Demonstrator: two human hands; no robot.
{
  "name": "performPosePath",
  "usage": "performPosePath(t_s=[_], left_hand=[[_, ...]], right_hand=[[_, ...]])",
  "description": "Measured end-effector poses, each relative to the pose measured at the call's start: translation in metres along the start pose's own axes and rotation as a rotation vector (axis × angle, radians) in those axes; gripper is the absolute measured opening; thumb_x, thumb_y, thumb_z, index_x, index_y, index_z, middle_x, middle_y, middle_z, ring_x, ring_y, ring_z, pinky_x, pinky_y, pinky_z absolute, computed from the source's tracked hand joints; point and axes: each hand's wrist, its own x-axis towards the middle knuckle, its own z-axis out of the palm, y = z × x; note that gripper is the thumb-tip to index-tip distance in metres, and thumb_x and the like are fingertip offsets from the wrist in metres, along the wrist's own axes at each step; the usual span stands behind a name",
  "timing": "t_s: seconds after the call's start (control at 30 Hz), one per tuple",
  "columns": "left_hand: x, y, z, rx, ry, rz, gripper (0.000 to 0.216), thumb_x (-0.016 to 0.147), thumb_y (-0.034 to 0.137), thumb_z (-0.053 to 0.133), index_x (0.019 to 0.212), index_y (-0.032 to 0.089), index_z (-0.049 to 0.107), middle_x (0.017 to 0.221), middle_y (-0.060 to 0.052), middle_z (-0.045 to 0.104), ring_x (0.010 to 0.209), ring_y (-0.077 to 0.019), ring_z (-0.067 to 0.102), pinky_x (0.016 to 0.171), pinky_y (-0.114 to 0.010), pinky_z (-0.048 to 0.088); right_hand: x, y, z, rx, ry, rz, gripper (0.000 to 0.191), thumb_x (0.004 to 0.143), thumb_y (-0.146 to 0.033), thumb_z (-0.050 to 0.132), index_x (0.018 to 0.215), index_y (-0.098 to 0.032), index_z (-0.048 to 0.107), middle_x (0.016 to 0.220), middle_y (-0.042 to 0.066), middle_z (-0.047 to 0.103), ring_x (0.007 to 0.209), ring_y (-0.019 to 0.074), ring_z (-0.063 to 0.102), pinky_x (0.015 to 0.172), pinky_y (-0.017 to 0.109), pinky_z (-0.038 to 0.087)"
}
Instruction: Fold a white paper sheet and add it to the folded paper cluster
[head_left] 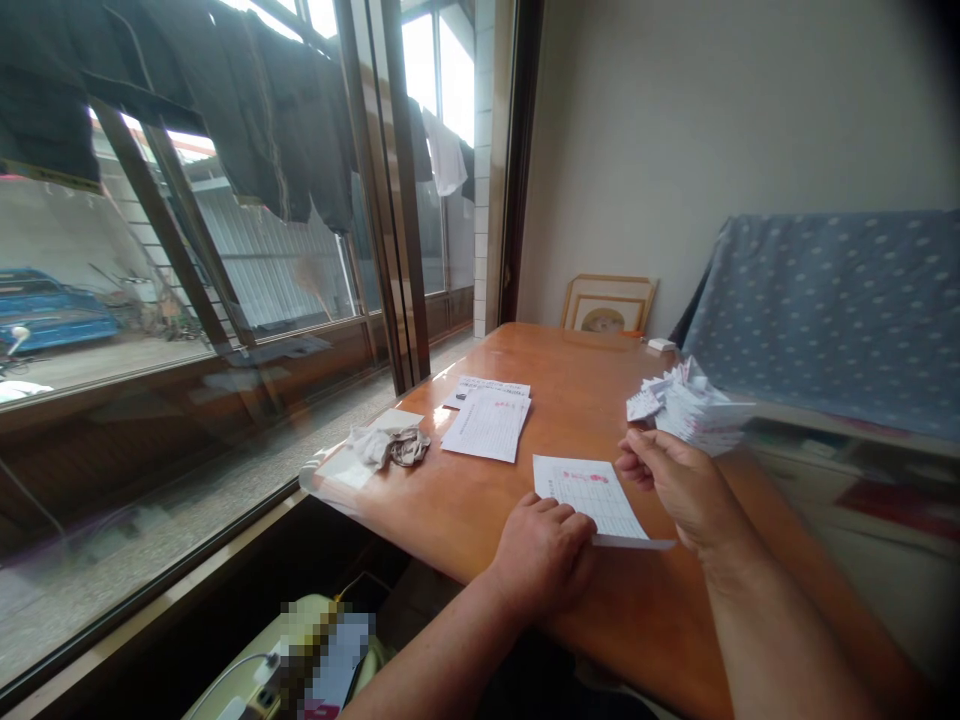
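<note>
I see a glossy orange-brown wooden table (pixel 585 400) set against a large sliding window (pixel 225 250), one corner pointing at the glass.

My left hand (pixel 544 555) rests at the table's near edge, fingers curled down and pressed on the near corner of a printed sheet (pixel 592 495). The sheet lies flat near that edge, red marks at its top, its right side overhanging slightly.

My right hand (pixel 686 485) hovers above the table just right of the sheet, fingers drawn together; whether they pinch anything I cannot tell. Just beyond it, towards the right edge, sits a heap of folded paper pieces (pixel 686 405).

At mid-table lie two overlapping forms (pixel 487 420). Near the window-side corner lies a crumpled rag (pixel 394 445).

At the far edge, a framed picture (pixel 607 305) leans on the pale wall. A spotted blue cloth (pixel 832 300) covers furniture to the right. Dark clothes (pixel 285 120) hang outside the window.
</note>
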Motion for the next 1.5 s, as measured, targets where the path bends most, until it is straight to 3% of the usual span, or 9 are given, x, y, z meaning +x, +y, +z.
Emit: performPosePath(t_s=[0.23,0.43,0.53,0.67,0.83,1.0,1.17,1.33,1.5], left_hand=[[-0.005,0.000,-0.003,-0.016,0.018,0.065,0.008,0.084,0.023,0.055,0.090,0.022,0.060,0.078,-0.003,0.065,0.072,-0.0190,0.055,0.068,-0.034,0.033],[-0.007,0.000,-0.004,-0.045,0.061,0.099,0.009,0.083,0.023,0.057,0.091,0.021,0.061,0.077,-0.003,0.065,0.071,-0.0189,0.056,0.067,-0.034,0.034],[-0.007,-0.001,-0.004,-0.104,0.074,0.081,0.008,0.082,0.019,0.056,0.088,0.020,0.061,0.077,-0.003,0.066,0.072,-0.0185,0.057,0.067,-0.033,0.036],[-0.008,-0.003,-0.002,-0.199,0.104,0.025,0.009,0.084,0.018,0.054,0.088,0.021,0.061,0.079,-0.003,0.066,0.072,-0.0186,0.059,0.068,-0.032,0.040],[-0.009,-0.010,0.003,-0.385,0.262,-0.209,0.024,0.093,0.035,0.054,0.113,0.023,0.060,0.101,-0.005,0.069,0.089,-0.0198,0.065,0.077,-0.031,0.048],[-0.003,-0.018,0.007,-0.480,0.256,-0.483,0.042,0.097,0.052,0.047,0.126,0.022,0.052,0.088,-0.002,0.068,0.079,-0.0177,0.065,0.072,-0.029,0.048],[0.000,-0.021,0.013,-0.386,0.150,-0.502,0.047,0.094,0.052,0.051,0.131,0.023,0.047,0.088,-0.002,0.068,0.081,-0.0198,0.066,0.072,-0.030,0.048],[0.001,-0.020,0.023,-0.239,0.198,-0.513,0.051,0.094,0.041,0.053,0.139,0.020,0.039,0.111,-0.009,0.067,0.096,-0.0233,0.067,0.079,-0.035,0.051],[-0.006,0.001,0.022,-0.009,0.276,-0.282,0.040,0.094,0.032,0.052,0.133,0.020,0.051,0.130,-0.013,0.061,0.123,-0.0296,0.055,0.104,-0.047,0.043]], right_hand=[[-0.042,-0.014,-0.026,-0.038,-0.188,-0.010,0.060,0.078,-0.070,0.067,0.108,-0.018,0.071,0.098,0.012,0.074,0.094,0.0264,0.067,0.083,0.034,0.053],[-0.076,0.014,-0.053,0.049,-0.291,0.090,0.077,0.077,-0.063,0.074,0.138,-0.020,0.054,0.125,0.016,0.068,0.116,0.0308,0.063,0.100,0.040,0.048],[-0.083,0.034,-0.056,-0.002,-0.307,0.088,0.073,0.072,-0.057,0.080,0.132,-0.020,0.060,0.122,0.015,0.069,0.116,0.0306,0.063,0.100,0.040,0.049],[-0.083,0.054,-0.051,-0.048,-0.367,0.011,0.045,0.080,-0.053,0.073,0.111,-0.020,0.071,0.111,0.009,0.073,0.109,0.0305,0.064,0.099,0.042,0.049],[-0.081,0.058,-0.045,0.029,-0.344,-0.040,0.039,0.088,-0.046,0.065,0.116,-0.020,0.069,0.114,0.007,0.073,0.111,0.0307,0.062,0.105,0.046,0.044],[-0.084,0.055,-0.040,0.107,-0.251,-0.064,0.042,0.090,-0.044,0.060,0.126,-0.022,0.063,0.120,0.007,0.071,0.110,0.0274,0.063,0.106,0.043,0.043],[-0.079,0.066,-0.031,-0.089,-0.021,-0.067,0.035,0.082,-0.046,0.061,0.106,-0.021,0.069,0.094,0.006,0.074,0.090,0.0268,0.066,0.084,0.038,0.051],[-0.070,0.078,-0.024,-0.394,0.132,-0.046,0.022,0.080,-0.044,0.058,0.080,-0.023,0.064,0.069,0.000,0.067,0.071,0.0215,0.061,0.065,0.029,0.045],[-0.068,0.083,-0.027,-0.652,0.134,-0.063,0.024,0.085,-0.046,0.050,0.075,-0.024,0.054,0.067,-0.001,0.063,0.065,0.0192,0.057,0.059,0.027,0.037]])
